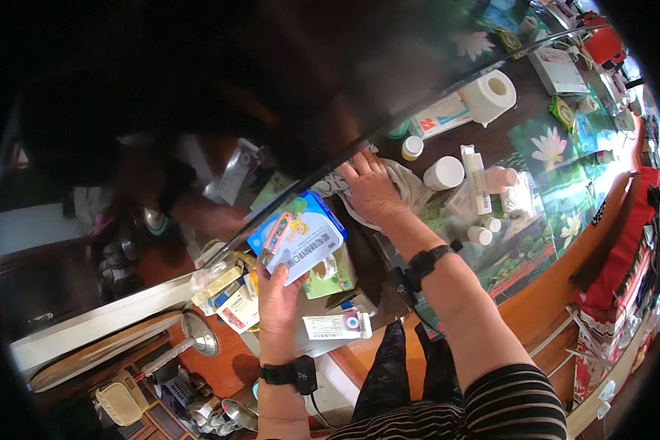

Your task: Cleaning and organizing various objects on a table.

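Observation:
My left hand (283, 297) grips the lower end of a blue-and-white medicine box (302, 242) that bears writing and a cartoon figure. The box is raised and tilted near the edge of a glossy dark screen. My right hand (375, 192) lies flat, fingers spread, on a crumpled whitish cloth (410, 184) on the dark table. Its fingertips are close to the screen's lower edge. Partly covered by the held box is a green tissue box (335, 280). Beside my left wrist lies a white carton (336, 326) with a purple round mark.
The dark screen (209, 93) reflects the table and my arms. White tubs and bottles (444, 174), a long carton (476, 181), and a toilet paper roll (492, 96) stand to the right. Medicine packets (236, 302) are heaped at left. A floral mat (550, 148) covers part of the table.

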